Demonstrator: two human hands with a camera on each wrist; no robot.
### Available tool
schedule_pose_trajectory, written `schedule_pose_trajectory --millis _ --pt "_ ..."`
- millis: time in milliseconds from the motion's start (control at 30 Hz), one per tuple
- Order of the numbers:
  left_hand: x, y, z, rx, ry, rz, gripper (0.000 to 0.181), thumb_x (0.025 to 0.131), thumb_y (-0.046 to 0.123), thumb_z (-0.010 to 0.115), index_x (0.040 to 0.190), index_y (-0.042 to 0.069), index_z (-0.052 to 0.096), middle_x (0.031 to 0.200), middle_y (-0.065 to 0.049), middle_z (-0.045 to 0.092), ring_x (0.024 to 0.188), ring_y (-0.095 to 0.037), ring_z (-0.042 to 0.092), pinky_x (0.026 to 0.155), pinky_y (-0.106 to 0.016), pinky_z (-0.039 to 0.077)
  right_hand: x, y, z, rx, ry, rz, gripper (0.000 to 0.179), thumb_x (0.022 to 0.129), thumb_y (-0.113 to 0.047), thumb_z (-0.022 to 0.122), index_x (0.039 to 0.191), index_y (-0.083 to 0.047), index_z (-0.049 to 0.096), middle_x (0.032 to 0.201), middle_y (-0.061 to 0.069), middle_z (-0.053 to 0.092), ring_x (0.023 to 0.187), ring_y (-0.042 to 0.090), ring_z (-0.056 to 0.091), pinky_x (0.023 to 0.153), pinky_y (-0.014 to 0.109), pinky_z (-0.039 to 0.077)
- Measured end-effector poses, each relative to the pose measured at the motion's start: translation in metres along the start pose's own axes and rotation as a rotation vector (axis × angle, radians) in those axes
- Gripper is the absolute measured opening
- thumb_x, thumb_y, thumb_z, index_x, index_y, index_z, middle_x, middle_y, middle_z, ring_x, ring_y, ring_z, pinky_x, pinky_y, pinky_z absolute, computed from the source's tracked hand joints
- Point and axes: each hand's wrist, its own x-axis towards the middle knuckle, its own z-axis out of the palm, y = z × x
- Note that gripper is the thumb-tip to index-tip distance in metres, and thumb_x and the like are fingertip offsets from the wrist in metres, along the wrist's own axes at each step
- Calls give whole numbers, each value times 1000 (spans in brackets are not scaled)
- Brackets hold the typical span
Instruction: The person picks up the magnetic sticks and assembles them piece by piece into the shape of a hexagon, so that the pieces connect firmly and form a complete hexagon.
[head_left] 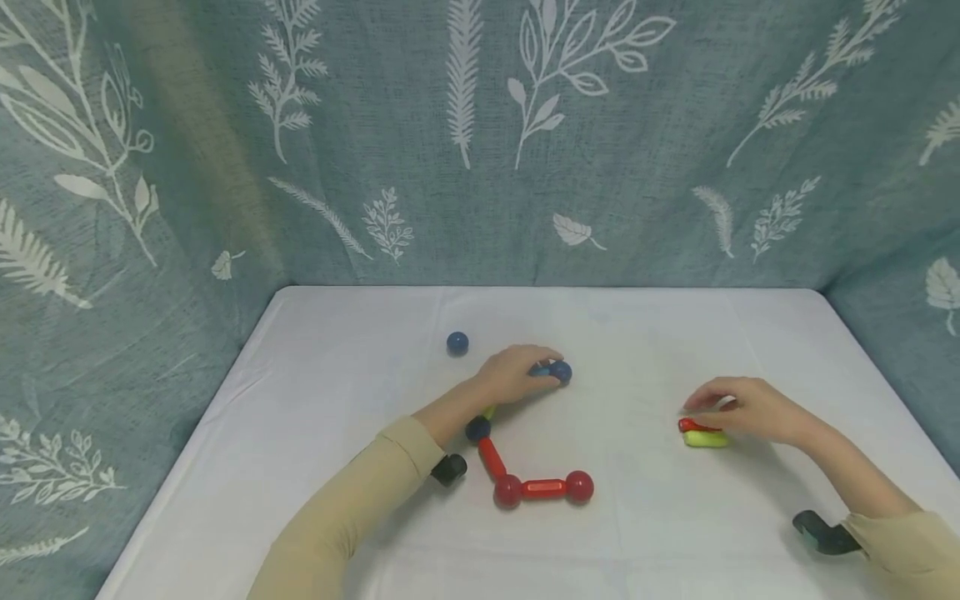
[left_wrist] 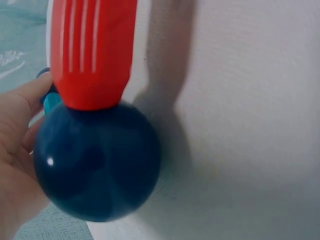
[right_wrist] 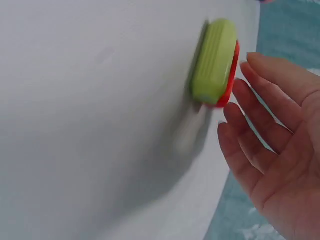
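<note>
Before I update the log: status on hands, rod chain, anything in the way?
Left hand pinching teal rod, blue ball at end. Right hand open beside loose red rod. Chain partly hidden by left wrist. Lime rod close alongside red one.

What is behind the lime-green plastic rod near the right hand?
Behind that lime rod lies a red plastic rod. In the head view, the right hand partly covers it; its far side is hidden.

We have room to pass between the rightmost red ball [head_left: 580, 487] and the green rod [head_left: 705, 439] beside the right hand [head_left: 757, 408]. Nearer the left hand [head_left: 510, 373], the red rods [head_left: 543, 489] and dark blue ball [head_left: 477, 430] block our low path.
</note>
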Motion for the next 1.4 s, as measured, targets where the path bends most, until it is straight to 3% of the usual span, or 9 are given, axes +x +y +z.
schedule_pose_trajectory --millis 233,400,633,1067,1400 --pt "-2 -3 1 -2 6 -15 43 94 28 65 136 17 57 124 -2 64 118 -18 56 99 -35 44 -6 5 4 22 -15 80 22 88 -17 73 107 -7 70 105 4 68 96 22 62 79 29 53" --pt "-4 -4 1 -3 14 -17 42 94 27 65 135 17 58 123 -2 64 116 -18 57 97 -35 45 2 3 14 -6 28 66 23 85 -15 75 105 -6 70 102 6 68 89 21 61 74 31 52" --pt "-7 -4 1 -8 21 -39 43 94 28 65 135 17 57 122 -2 65 117 -18 57 97 -36 45 29 -15 27 -6 75 3 21 85 -16 76 104 -10 70 99 1 68 84 15 59 71 28 50" --pt "-16 -5 -1 -30 58 -112 44 93 32 67 134 19 58 124 -2 65 117 -19 58 98 -37 45 88 -56 57 63 98 -40 20 85 -15 74 103 -7 71 91 0 67 81 16 58 68 31 49" --pt "-27 -8 0 -19 99 -121 43 92 32 68 132 17 60 121 -3 66 113 -20 60 94 -36 47 108 -68 71 96 93 -74 21 86 -12 73 105 -4 71 101 8 70 93 24 63 82 43 52"
